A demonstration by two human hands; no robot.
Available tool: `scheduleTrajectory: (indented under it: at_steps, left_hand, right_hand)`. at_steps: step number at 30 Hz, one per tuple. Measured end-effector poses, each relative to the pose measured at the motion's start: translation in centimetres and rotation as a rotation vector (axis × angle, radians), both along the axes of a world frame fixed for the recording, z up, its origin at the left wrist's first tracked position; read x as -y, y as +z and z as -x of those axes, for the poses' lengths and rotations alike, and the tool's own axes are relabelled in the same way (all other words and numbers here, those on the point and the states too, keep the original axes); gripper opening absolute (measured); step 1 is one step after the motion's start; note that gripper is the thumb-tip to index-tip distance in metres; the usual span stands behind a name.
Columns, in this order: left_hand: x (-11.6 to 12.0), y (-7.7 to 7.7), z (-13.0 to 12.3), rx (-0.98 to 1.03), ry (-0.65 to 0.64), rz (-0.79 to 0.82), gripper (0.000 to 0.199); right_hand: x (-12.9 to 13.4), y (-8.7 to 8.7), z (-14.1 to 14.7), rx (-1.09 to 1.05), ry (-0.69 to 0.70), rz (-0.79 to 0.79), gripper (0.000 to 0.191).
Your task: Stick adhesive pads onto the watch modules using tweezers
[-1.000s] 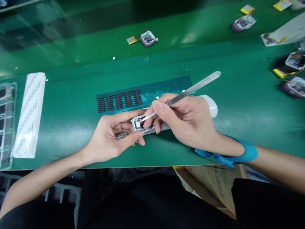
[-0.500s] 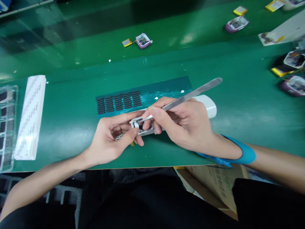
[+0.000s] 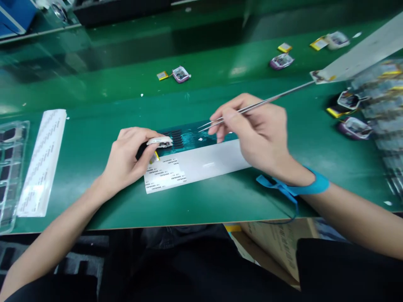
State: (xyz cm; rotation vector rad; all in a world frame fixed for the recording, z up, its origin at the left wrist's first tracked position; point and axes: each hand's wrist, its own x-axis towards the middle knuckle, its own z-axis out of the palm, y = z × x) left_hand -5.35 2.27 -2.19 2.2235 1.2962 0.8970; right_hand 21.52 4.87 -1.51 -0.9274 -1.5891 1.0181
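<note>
My left hand grips a small white device housing between thumb and fingers, tilted so its edge faces me. A yellow-edged battery shows just below it. In my right hand are metal tweezers, their two tips apart with nothing visible between them. The tips hover over a teal sheet bearing rows of black strips, partly hidden by the housing. In front of that sheet lies a white printed backing sheet, its right end covered by my right hand.
Another printed sheet and a clear tray lie at left. Purple housings with batteries sit at the back, back right and right. A blue wrist strap circles my right wrist, its cord hanging over the table edge.
My hands have parted: the left carried the housing left and tilted it, and the right lifted the tweezers away from it. The printed backing sheet is now largely uncovered.
</note>
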Motion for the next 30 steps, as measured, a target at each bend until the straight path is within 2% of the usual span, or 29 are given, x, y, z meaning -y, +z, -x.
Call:
scheduleTrajectory:
  at_steps: [2, 7, 15, 20, 30]
  left_hand:
    - [-0.6, -0.8, 0.0, -0.115, -0.034, -0.044, 0.017]
    - [-0.5, -1.5, -0.5, -0.093, -0.095, -0.040, 0.017]
    - [-1.1, -1.7, -0.5, -0.119, -0.170, -0.090, 0.017]
    - [-1.7, -1.8, -0.3, -0.190, -0.247, -0.053, 0.018]
    - [-2.0, -1.6, -0.2, -0.205, -0.281, -0.003, 0.024]
  right_hand:
    - [-0.8, -0.7, -0.1, 0.109, 0.037, 0.039, 0.029]
    - [-1.5, -1.9, 0.3, 0.235, 0.098, 0.075, 0.035]
    - [-2.3, -2.1, 0.2, 0.318, 0.147, 0.040, 0.029]
    - [-2.7, -2.1, -0.1, 0.350, 0.175, -0.001, 0.027]
    - [-2.9, -2.3, 0.0, 0.444, 0.151, -0.088, 0.028]
